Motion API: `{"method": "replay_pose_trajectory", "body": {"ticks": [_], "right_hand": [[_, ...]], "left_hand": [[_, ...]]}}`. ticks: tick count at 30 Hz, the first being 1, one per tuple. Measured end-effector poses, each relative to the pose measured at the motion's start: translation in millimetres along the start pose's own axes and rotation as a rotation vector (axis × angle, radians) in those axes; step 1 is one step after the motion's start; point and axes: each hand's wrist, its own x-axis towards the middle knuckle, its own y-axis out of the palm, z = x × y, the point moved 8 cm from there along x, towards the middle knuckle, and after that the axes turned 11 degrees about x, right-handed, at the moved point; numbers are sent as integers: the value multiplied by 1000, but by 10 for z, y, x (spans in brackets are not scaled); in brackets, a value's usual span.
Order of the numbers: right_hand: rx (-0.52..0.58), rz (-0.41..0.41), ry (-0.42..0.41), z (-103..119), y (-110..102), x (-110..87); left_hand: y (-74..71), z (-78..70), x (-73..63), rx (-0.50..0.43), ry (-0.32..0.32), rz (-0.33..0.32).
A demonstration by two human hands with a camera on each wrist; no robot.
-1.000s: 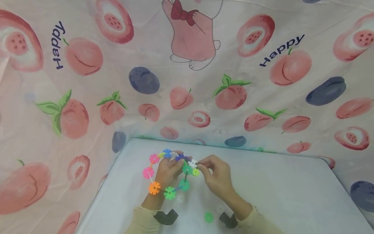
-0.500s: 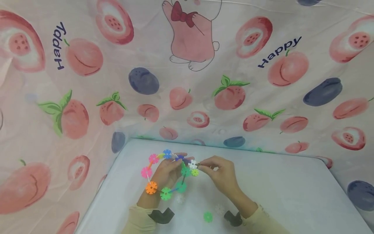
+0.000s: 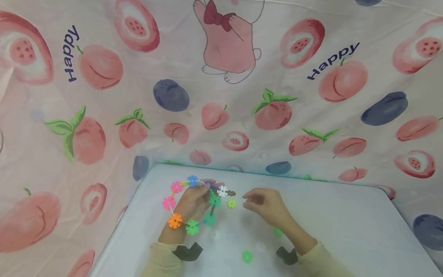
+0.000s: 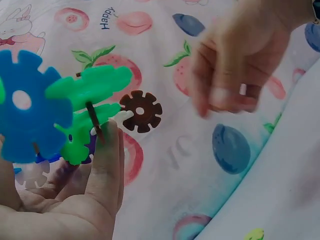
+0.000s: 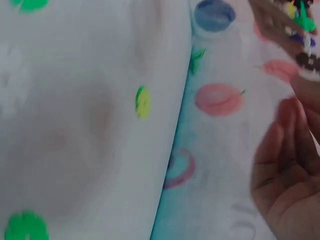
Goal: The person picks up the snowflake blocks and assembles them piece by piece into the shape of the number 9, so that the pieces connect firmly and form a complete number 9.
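Note:
My left hand (image 3: 190, 202) pinches a chain of colourful plastic snowflake discs, which loops round the hand and wrist with an orange disc (image 3: 175, 221) and pink discs on its left side. At the end by the fingertips a white disc (image 3: 222, 191) carries a brown disc (image 3: 231, 193). The left wrist view shows this brown disc (image 4: 151, 120) sticking out past green discs (image 4: 95, 85) and a large blue disc (image 4: 37, 115). My right hand (image 3: 270, 206) is apart from the chain, to its right, with fingers loosely bent and nothing between thumb and fingertips.
On the white table (image 3: 346, 231) lie a yellow-green disc (image 3: 231, 204), a green disc (image 3: 247, 256), another green disc (image 3: 278, 232) by the right wrist, and pale clear discs (image 3: 215, 235). A fruit-printed cloth (image 3: 242, 100) rises behind and at the left.
My right hand has let go of the brown disc and drawn back to the right. The left hand has shifted slightly left with the chain, and the brown disc now shows at its end.

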Motion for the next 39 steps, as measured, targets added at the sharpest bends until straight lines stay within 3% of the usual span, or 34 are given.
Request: {"method": "replay_pose_trajectory", "body": {"ticks": [3, 7, 10, 13, 24, 29, 34, 39], "right_hand": [[-163, 211, 25, -190, 98, -23], [-267, 491, 90, -488, 260, -163], [-290, 606, 149, -663, 340, -285], [-320, 646, 141, -762, 399, -342], [-353, 632, 158, -820, 424, -257], [-369, 623, 170, -806, 414, -206], [-216, 482, 153, -784, 301, -62], [100, 345, 180, -650, 173, 32]], "left_hand": [[5, -13, 10, 4, 17, 37], [14, -16, 23, 11, 33, 91], [-1, -6, 23, 19, 27, 103], [-30, 7, 14, 24, 9, 86], [-45, 90, 6, -51, -104, 45], [-46, 128, -37, -40, -152, 32], [-82, 194, -56, -37, -201, 29], [-145, 281, -40, -10, -250, -31]]}}
